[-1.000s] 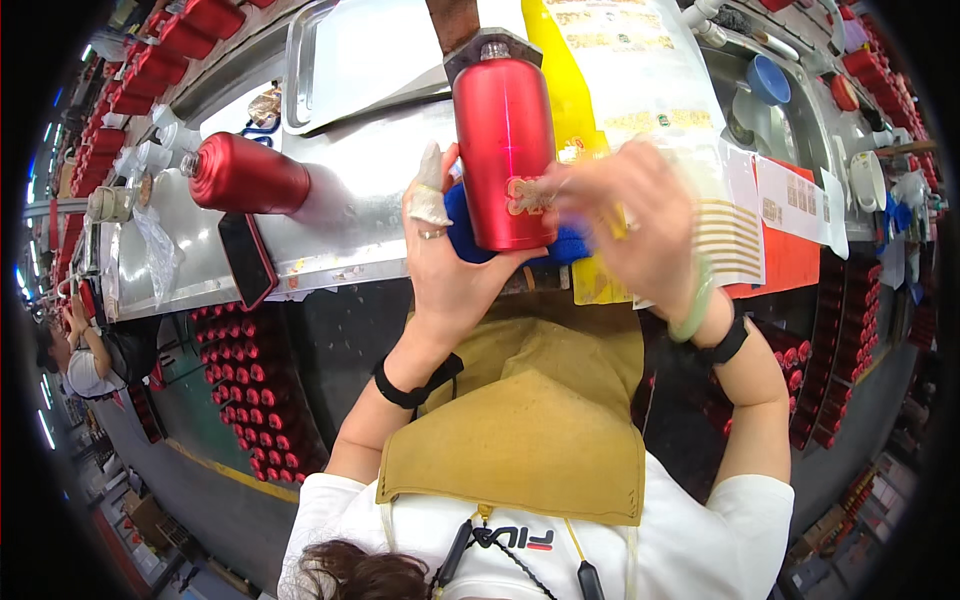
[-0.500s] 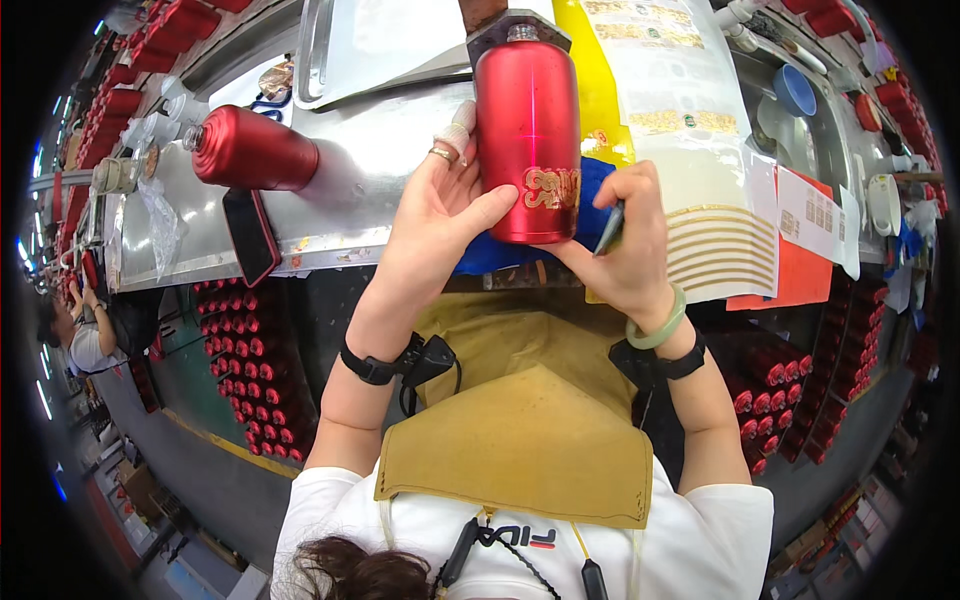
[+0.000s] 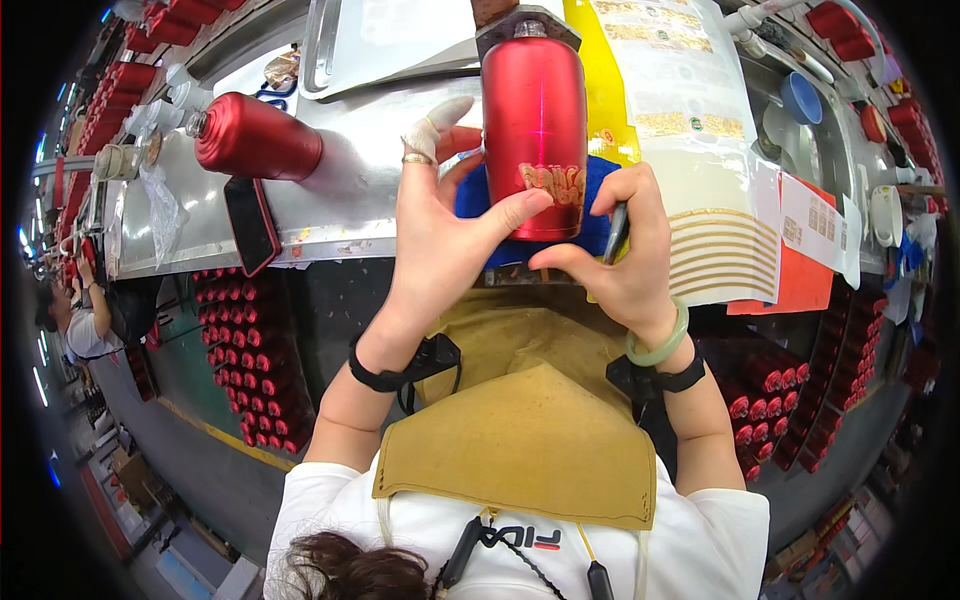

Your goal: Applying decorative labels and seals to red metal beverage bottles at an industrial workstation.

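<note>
A red metal bottle (image 3: 534, 110) lies lengthwise on a blue pad (image 3: 480, 200) on the steel bench, its base toward me. A gold decal (image 3: 552, 184) sits near its lower end. My left hand (image 3: 440, 220) rests against the bottle's left side, thumb pressing on the decal; one finger wears a white wrap. My right hand (image 3: 622, 250) is at the bottle's lower right, pinching a thin dark tool (image 3: 615, 232) beside the decal.
A second red bottle (image 3: 258, 138) lies to the left on the steel bench (image 3: 340, 215), a black phone (image 3: 251, 226) near its edge. Sheets of gold decals (image 3: 712, 255) and an orange sheet (image 3: 790, 290) lie right. Crates of red bottles (image 3: 240, 350) stand below. Another person (image 3: 75, 315) works far left.
The bottle has been lowered onto the blue pad and now lies further from me. My left thumb has moved onto the gold decal; my right hand dropped to the bottle's lower right.
</note>
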The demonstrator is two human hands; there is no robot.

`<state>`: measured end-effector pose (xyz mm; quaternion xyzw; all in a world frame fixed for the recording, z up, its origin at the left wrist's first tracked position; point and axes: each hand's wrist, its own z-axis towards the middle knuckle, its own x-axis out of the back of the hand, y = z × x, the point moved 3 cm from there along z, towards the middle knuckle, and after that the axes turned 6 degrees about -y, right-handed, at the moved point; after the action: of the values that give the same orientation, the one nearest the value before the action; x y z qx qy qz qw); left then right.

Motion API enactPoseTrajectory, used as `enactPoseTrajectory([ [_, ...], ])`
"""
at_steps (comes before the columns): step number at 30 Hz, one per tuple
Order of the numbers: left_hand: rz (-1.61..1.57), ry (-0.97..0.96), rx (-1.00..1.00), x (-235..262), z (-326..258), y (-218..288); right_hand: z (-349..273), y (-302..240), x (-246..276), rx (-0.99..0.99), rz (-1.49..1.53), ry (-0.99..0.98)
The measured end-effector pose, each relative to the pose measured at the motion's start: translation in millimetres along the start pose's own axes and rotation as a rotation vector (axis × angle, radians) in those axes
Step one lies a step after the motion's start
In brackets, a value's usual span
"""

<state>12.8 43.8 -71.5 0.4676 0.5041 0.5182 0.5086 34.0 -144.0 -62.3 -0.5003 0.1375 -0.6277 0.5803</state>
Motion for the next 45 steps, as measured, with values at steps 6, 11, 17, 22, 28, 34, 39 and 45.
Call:
enactPoseTrajectory([
  [6,0.399,0.102,-0.111,-15,-4,14,-12,24,-16,-0.47,0.373,0.15],
  [11,0.186,0.096,-0.044,-16,-4,12,-8,23,-15,-0.536,0.312,0.091],
  [17,0.237,0.097,-0.055,-11,-10,-3,-6,20,-14,-0.598,0.281,0.06],
  [22,-0.13,0.027,-0.077,-24,3,-7,-6,20,-17,-0.605,0.313,0.064],
  [28,0.043,0.012,-0.189,-6,-3,-12,-6,21,-11,-0.587,0.31,0.051],
  [34,0.989,-0.066,-0.608,-16,-17,-6,3,21,21,-0.514,0.44,0.113],
  [39,0.92,0.032,-0.567,-17,-24,-15,13,15,39,-0.301,0.256,0.203],
  [45,0.833,0.126,-0.611,-18,-21,-21,29,1,54,-0.109,-0.027,0.174],
])
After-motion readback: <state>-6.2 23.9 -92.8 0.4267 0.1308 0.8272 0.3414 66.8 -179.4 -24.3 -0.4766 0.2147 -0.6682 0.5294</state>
